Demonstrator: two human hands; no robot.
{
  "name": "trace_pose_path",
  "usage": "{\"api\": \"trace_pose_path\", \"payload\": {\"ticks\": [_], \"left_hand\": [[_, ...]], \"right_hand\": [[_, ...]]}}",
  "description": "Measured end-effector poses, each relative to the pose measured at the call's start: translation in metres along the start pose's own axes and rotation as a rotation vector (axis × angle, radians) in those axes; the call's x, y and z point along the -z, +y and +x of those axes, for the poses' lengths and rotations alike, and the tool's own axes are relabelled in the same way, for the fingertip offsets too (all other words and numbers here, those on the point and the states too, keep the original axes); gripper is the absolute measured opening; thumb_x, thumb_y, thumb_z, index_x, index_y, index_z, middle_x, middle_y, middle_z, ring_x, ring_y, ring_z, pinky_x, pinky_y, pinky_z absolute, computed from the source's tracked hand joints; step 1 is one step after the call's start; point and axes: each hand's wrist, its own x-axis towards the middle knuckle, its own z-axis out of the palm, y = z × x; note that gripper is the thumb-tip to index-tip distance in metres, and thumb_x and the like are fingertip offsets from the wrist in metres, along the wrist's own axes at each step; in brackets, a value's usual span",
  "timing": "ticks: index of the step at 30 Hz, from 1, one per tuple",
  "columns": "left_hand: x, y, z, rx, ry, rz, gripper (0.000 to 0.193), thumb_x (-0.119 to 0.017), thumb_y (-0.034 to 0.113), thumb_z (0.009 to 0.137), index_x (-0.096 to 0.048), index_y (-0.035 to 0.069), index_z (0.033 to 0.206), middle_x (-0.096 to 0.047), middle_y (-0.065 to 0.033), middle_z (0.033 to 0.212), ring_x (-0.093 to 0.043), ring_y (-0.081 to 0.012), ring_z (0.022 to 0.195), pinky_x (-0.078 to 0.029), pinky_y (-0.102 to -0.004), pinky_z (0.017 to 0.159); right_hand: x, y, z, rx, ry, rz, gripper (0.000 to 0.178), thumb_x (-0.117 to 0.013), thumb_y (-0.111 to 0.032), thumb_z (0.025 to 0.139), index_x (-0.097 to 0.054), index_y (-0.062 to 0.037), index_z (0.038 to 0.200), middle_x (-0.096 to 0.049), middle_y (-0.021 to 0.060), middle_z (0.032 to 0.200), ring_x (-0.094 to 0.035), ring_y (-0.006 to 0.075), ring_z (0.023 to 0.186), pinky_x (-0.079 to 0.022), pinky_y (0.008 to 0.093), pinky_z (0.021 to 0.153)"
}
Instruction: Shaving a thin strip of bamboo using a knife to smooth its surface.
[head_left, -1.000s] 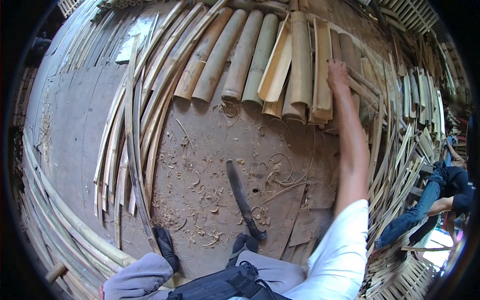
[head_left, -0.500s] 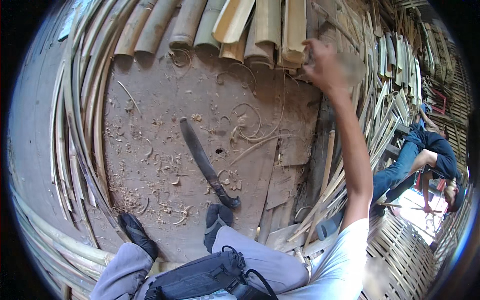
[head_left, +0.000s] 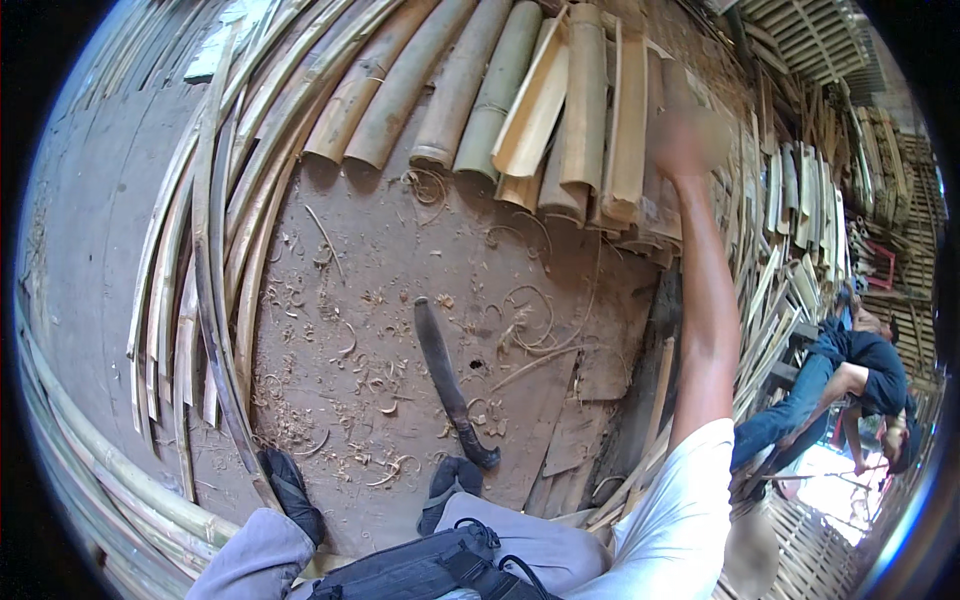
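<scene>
My right arm stretches far forward, and my right hand [head_left: 682,152] is over the right end of a row of split bamboo lengths. Its fingers are smeared, so what they touch or hold does not show. Nearest to it is a half-round bamboo piece [head_left: 626,130] with its pale inner side up. Beside that lie a rounded bamboo piece [head_left: 583,110] and a tilted pale trough-shaped one [head_left: 530,115]. A dark machete [head_left: 440,350] lies on the floor, one end close to my right shoe [head_left: 450,490]. My left hand is out of view.
Long bamboo strips [head_left: 205,270] curve along the left, reaching my left shoe [head_left: 290,495]. Curled shavings [head_left: 330,385] litter the brown floor [head_left: 400,240]. Thin strips and upright bamboo pieces [head_left: 800,200] stand at the right. Another person [head_left: 825,380] bends over there. A black bag [head_left: 420,570] lies across my lap.
My right hand has moved farther forward, from the near ends of the bamboo lengths to over them. The view has shifted, showing more of the row. The machete lies as before.
</scene>
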Motion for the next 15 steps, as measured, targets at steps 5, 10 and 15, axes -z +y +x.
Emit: {"api": "trace_pose_path", "payload": {"ticks": [5, 10, 15], "left_hand": [[0.004, 0.003, -0.002, 0.064, 0.006, 0.034, 0.065, -0.061, 0.045, 0.083, -0.051, 0.008, 0.135, -0.059, -0.0184, 0.124, -0.057, -0.0306, 0.105, -0.043, -0.0462, 0.093], [0.007, 0.005, 0.0, 0.09, 0.002, 0.058, 0.066, -0.062, 0.045, 0.082, -0.05, 0.008, 0.136, -0.058, -0.0187, 0.125, -0.057, -0.0311, 0.106, -0.042, -0.0466, 0.094], [0.014, 0.006, 0.006, 0.093, -0.009, 0.081, 0.067, -0.062, 0.045, 0.082, -0.05, 0.009, 0.136, -0.058, -0.019, 0.126, -0.056, -0.0316, 0.107, -0.042, -0.0471, 0.095]], "right_hand": [[-0.039, -0.004, 0.037, -0.007, -0.023, -0.141, 0.046, -0.072, -0.019, 0.077, -0.055, -0.0039, 0.118, -0.061, 0.0226, 0.112, -0.06, 0.04, 0.105, -0.053, 0.047, 0.087], [-0.086, 0.001, 0.073, 0.055, 0.13, -0.449, 0.011, -0.057, -0.006, 0.084, -0.066, 0.0008, 0.088, -0.069, 0.019, 0.087, -0.071, 0.0341, 0.076, -0.06, 0.0388, 0.058], [-0.096, -0.015, 0.084, 0.055, 0.092, -0.503, 0.012, -0.055, -0.006, 0.085, -0.065, 0.0001, 0.09, -0.067, 0.0216, 0.089, -0.069, 0.0397, 0.081, -0.059, 0.0415, 0.052]]}}
